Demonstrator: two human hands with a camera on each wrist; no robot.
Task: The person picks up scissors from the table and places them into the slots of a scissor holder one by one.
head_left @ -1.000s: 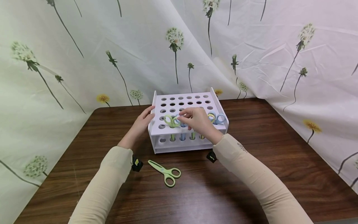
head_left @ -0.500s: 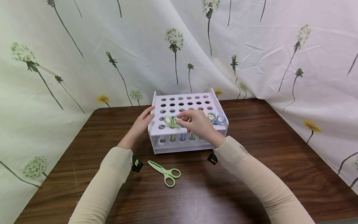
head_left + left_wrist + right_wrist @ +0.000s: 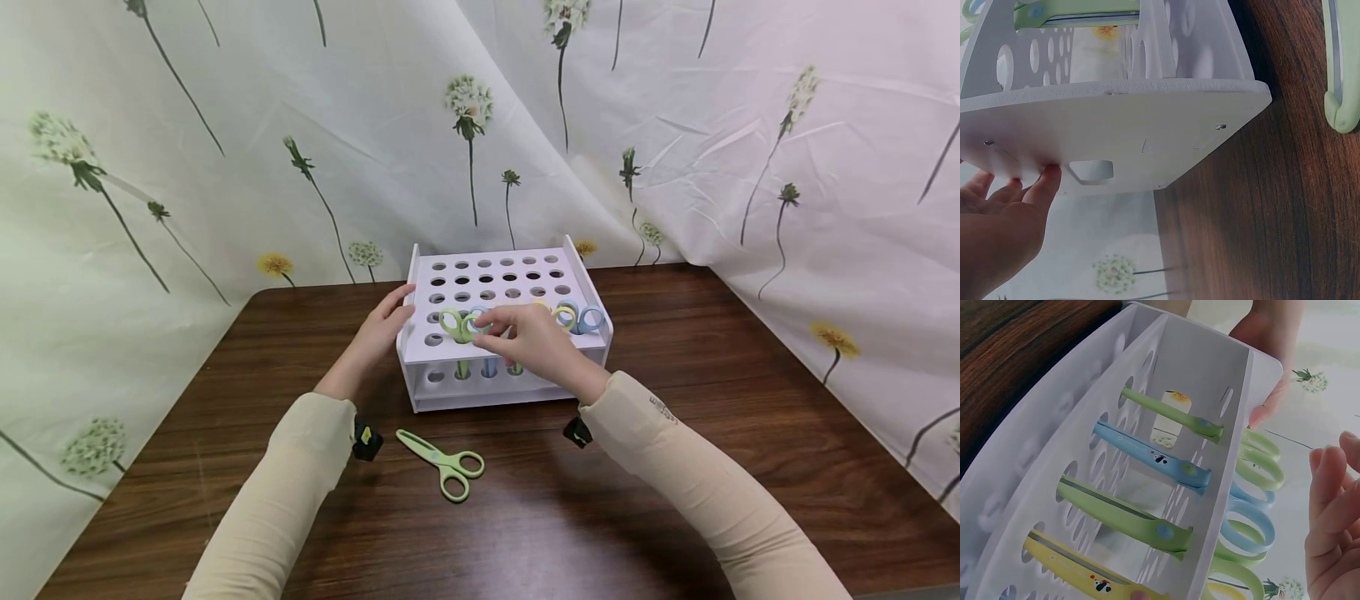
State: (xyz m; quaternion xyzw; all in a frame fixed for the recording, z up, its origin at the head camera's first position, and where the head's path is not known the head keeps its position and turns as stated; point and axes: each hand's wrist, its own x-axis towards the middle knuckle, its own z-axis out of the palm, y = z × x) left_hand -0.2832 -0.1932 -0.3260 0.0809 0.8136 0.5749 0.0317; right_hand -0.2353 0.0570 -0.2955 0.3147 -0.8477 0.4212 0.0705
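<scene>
A white rack (image 3: 474,286) with rows of round holes stands on the table. Along its front row hang several scissors, blades down and handles up: green scissors (image 3: 1210,428), blue scissors (image 3: 1191,474), more green scissors (image 3: 1172,536) and yellow scissors (image 3: 1079,565). My left hand (image 3: 385,329) rests its fingertips against the rack's left side panel (image 3: 1147,119). Over the front row hovers my right hand (image 3: 528,337), fingers bent loosely. In the right wrist view its fingers (image 3: 1329,481) are apart from the handles and hold nothing. Another pair of green scissors (image 3: 450,460) lies flat before the rack.
Dark wooden table (image 3: 300,517) surrounds the rack. A white cloth (image 3: 360,108) printed with dandelions hangs behind and at both sides. Blue handles (image 3: 577,325) rise at the rack's right end, partly overlapped by a yellow ring.
My right hand has shifted slightly to the right and down over the front row. The left hand, the rack and the scissors on the table stay where they were.
</scene>
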